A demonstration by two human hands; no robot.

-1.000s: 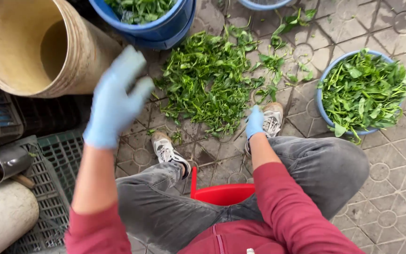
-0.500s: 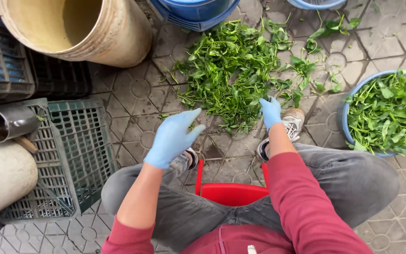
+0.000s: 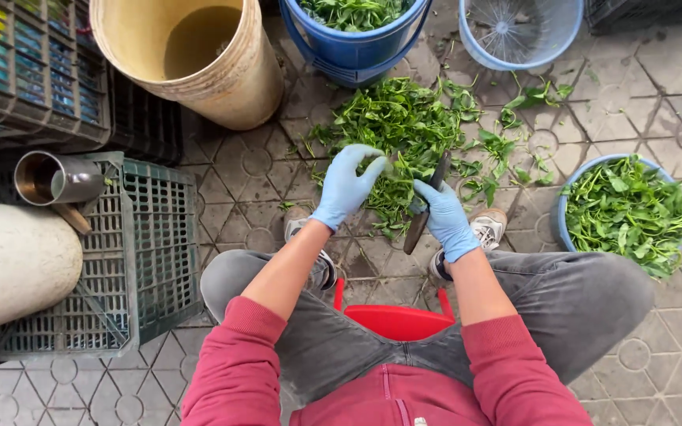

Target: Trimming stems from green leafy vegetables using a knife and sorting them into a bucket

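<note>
Sitting on our red stool (image 3: 392, 319), we hold both gloved hands over the pile of green leaves (image 3: 404, 130) on the paved floor (image 3: 657, 102). Our left hand (image 3: 346, 187) is curled loosely, fingertips touching a leafy sprig. Our right hand (image 3: 445, 218) grips a dark knife (image 3: 426, 207), blade pointing down. A blue bowl of leaves (image 3: 625, 213) sits near our right foot; a green crate (image 3: 144, 252) lies at our left.
</note>
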